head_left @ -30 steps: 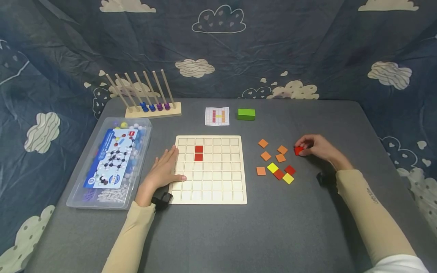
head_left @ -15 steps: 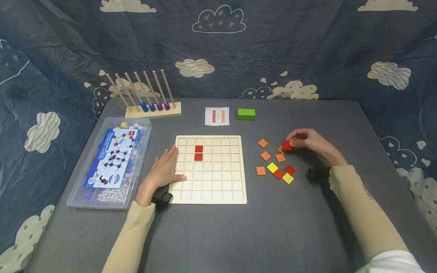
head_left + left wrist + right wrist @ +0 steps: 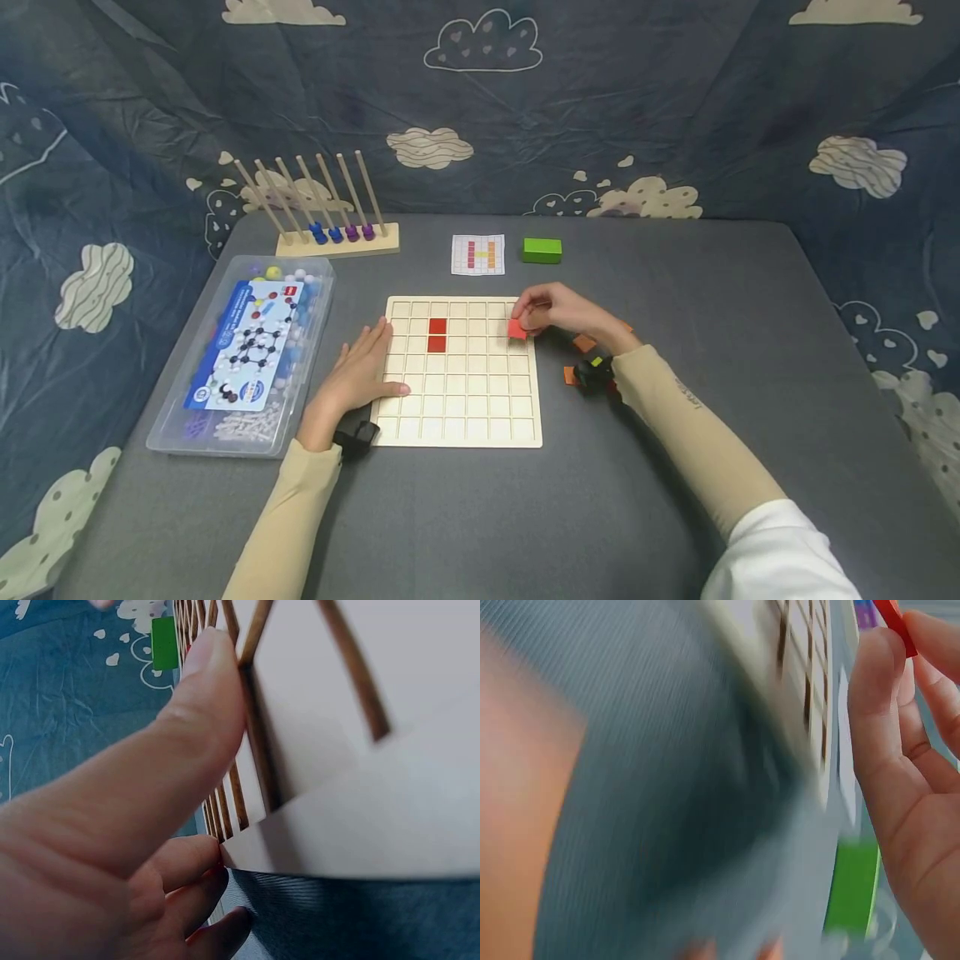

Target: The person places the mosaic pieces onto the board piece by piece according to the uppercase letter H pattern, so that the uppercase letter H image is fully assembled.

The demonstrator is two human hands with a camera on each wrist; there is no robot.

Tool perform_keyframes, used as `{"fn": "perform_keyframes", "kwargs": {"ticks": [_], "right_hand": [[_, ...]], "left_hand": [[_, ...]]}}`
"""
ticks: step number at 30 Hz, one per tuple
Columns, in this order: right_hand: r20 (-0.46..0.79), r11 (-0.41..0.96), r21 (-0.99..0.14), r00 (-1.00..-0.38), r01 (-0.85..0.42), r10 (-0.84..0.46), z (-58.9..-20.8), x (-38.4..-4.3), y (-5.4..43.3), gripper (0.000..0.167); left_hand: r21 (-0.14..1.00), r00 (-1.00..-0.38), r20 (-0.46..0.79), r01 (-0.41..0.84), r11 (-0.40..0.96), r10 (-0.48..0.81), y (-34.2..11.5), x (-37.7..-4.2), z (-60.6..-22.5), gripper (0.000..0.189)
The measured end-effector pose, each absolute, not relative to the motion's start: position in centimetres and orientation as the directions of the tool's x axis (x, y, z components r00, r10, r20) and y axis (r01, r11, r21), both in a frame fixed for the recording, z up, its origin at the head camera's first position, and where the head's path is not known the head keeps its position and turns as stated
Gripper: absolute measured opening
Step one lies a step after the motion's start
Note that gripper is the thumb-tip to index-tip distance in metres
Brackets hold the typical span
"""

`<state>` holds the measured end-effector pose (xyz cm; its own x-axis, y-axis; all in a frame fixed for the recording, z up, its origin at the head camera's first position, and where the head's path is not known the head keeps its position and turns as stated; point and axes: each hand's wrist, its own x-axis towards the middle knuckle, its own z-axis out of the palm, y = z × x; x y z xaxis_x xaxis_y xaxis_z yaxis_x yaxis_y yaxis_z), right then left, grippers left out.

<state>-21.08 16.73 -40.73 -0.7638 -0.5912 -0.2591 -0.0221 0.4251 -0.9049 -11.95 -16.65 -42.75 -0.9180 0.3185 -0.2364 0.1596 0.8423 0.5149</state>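
Observation:
A pale wooden grid board (image 3: pixel 456 432) lies on the table, two red square tiles (image 3: pixel 437 335) set one below the other in its upper left part. My left hand (image 3: pixel 358 375) rests along the board's left edge with fingers straight and the thumb lying over the rim; the left wrist view shows that thumb (image 3: pixel 202 705) on the grid. Over the board's upper right corner, my right hand (image 3: pixel 558 308) pinches a red tile (image 3: pixel 517 330) between thumb and fingertips. In the right wrist view, the held tile (image 3: pixel 897 628) appears thin, seen from its side.
Orange tiles (image 3: pixel 584 342) and other loose tiles lie right of the board, partly hidden under my right wrist. Behind the board are a pattern card (image 3: pixel 477 255) and a green block (image 3: pixel 542 251). A clear plastic case (image 3: pixel 240 358) and a peg stand (image 3: pixel 337 242) occupy the left side.
My right hand has carried the red tile leftward from beside the loose tiles to above the board's upper right corner. My left hand has stayed in place.

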Motion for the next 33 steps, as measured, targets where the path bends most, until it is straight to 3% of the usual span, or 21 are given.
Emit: {"fn": "perform_keyframes", "kwargs": {"ticks": [9, 23, 27, 33], "right_hand": [[-0.234, 0.383, -0.92, -0.679, -0.076, -0.696, -41.3, -20.0, 8.2, 0.011], [-0.175, 0.625, -0.657, -0.721, -0.422, -0.671, -41.4, -18.4, 4.0, 0.01], [-0.178, 0.609, -0.688, -0.721, -0.395, -0.669, -41.5, -18.4, 4.3, 0.005], [-0.189, 0.502, -0.839, -0.752, -0.21, -0.632, -41.6, -19.1, 6.9, 0.005]], "left_hand": [[0.508, -0.916, -0.246, 0.155, 0.848, 0.315, -16.7, -12.1, -42.8, 0.102], [0.506, -0.916, -0.235, 0.171, 0.845, 0.326, -16.7, -12.0, -42.6, 0.102], [0.505, -0.918, -0.236, 0.165, 0.847, 0.319, -16.7, -11.9, -42.7, 0.101], [0.511, -0.922, -0.232, 0.157, 0.845, 0.311, -16.6, -11.7, -42.8, 0.1]]}}
